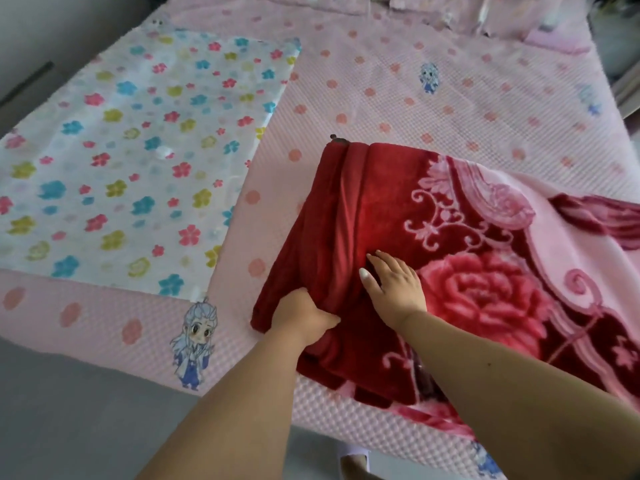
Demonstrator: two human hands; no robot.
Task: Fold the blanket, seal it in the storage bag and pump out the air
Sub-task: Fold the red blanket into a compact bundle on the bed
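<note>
A thick red blanket [460, 244] with a pink rose pattern lies on the right half of the bed, its left part bunched into folds. My left hand [303, 315] grips the near left edge of the blanket, fingers tucked under the fabric. Just to the right, my right hand [394, 284] rests on top of the red folds with its fingers spread flat. A flat, see-through storage bag [138, 150] printed with coloured flowers is spread on the left half of the bed, apart from the blanket. No pump is in view.
The bed is covered by a pink dotted sheet [381, 81] with small cartoon figures. Pillows [485, 12] lie along the far edge. Grey floor [69, 410] runs along the near side, and the blanket's near edge hangs over the bed's edge.
</note>
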